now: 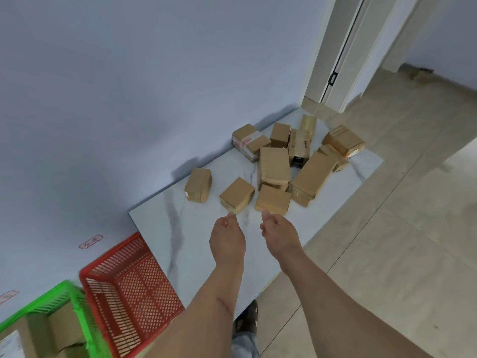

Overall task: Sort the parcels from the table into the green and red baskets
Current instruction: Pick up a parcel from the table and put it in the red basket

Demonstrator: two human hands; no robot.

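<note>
Several brown cardboard parcels lie on the white marble table [160, 223]. Nearest me are a small square parcel [237, 194], another parcel [272, 200] to its right and a taped one [198, 184] to the left. Both my hands reach over the table, empty. My left hand [227, 236] hangs just short of the small square parcel, fingers loosely curled and apart. My right hand [280, 232] is just below the parcel on the right, fingers spread. The red basket [129, 285] stands at the table's left end, with nothing seen inside. The green basket [64, 301] beside it holds some parcels.
A pale wall runs behind the table and the baskets. Tiled floor [387, 228] spreads to the right, with a doorway [335, 60] at the far end. My foot in a dark sandal [249, 316] shows below the table's near edge.
</note>
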